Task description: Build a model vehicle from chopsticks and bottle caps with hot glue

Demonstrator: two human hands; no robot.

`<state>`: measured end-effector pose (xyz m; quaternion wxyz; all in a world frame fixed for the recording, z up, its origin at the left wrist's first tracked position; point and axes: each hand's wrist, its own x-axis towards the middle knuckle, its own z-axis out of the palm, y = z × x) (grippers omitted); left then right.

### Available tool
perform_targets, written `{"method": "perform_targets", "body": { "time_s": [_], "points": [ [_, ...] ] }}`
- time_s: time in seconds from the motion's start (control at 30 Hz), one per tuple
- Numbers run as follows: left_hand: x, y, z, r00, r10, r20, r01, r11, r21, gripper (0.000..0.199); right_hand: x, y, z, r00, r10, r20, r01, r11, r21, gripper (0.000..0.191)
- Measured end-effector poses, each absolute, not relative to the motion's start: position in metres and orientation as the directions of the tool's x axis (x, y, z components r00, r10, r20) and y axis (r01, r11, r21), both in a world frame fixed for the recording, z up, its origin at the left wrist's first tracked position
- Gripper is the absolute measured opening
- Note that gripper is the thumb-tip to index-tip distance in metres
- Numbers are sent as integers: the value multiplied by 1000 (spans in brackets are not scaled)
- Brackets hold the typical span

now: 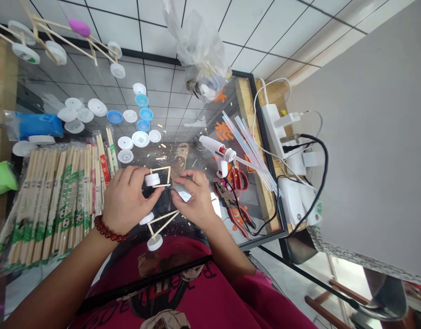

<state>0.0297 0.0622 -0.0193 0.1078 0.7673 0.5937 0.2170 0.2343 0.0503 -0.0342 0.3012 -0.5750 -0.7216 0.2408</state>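
My left hand (124,197) pinches a small frame of wooden sticks (161,169) between thumb and fingers. White bottle caps (152,179), stacked together, sit at the frame's left side. Just to the right is my right hand (196,198), its thumb and fingers apart and turned towards the frame, with nothing visible between them. Below the hands, near my body, lies a triangle of wooden sticks (163,218) with a white cap (155,242) at its end and another cap partly hidden by my left wrist.
Wrapped chopsticks (56,196) cover the table's left. White and blue caps (146,114) lie beyond my hands. A glue gun (217,150), glue sticks (251,146), pliers (233,205) and red scissors (238,179) are at right. Corded chargers (282,123) line the edge. Stick-and-cap models (56,52) stand far left.
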Motion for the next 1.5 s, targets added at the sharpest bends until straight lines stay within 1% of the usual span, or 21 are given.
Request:
{"method": "perform_targets", "body": {
  "time_s": [0.17,0.27,0.4,0.5,0.63,0.93,1.07,1.27,1.5],
  "points": [
    [28,63,-19,217,953,211,870,-287,402,31,234,50,-34,-151,974,166,681,224,-697,29],
    [27,62,-19,222,952,210,862,-293,414,33,235,52,-31,-162,976,149,687,220,-693,32],
    [25,61,-19,221,958,182,850,-281,445,31,235,56,-28,-295,951,98,683,281,-674,52],
    [25,61,-20,213,955,205,851,-285,441,32,233,59,-30,-335,939,82,686,303,-661,58],
    [25,61,-20,204,956,209,844,-280,457,30,232,59,-32,-339,938,65,707,300,-640,58],
    [26,62,-19,205,959,197,865,-271,423,31,233,59,-31,-323,945,57,705,280,-652,52],
    [26,62,-19,197,963,184,862,-259,436,31,232,59,-31,-337,940,53,706,289,-647,53],
    [27,62,-20,184,964,192,848,-255,465,31,233,59,-29,-332,942,58,699,287,-655,50],
    [27,62,-21,195,956,221,860,-275,430,30,235,59,-31,-318,944,93,664,291,-689,49]
  ]
}}
